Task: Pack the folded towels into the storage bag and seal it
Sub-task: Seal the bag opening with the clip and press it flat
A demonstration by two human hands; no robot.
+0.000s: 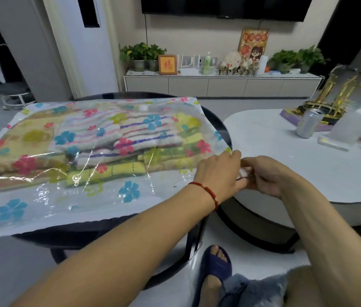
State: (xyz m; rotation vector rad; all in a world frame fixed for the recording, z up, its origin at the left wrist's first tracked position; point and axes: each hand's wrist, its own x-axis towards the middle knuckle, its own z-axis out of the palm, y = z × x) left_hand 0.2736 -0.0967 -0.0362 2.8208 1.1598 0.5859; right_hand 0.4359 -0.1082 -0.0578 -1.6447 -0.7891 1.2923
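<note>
A clear storage bag (49, 202) printed with blue, pink and yellow flowers lies flat on a dark round table (217, 120). Folded towels (117, 138), striped and yellow-green, are stacked inside it. My left hand (217, 173) and my right hand (266, 176) meet at the bag's right edge, near its front corner. Both pinch that edge, and a small white piece (245, 171), perhaps a slider clip, shows between the fingers. A red cord bracelet circles my left wrist.
A white oval table (286, 156) stands just right of the hands, holding a silver can (308, 125), a gold model under a clear cover (336, 96) and papers. A low cabinet with plants lines the far wall. My sandalled foot (215, 267) rests on the floor below.
</note>
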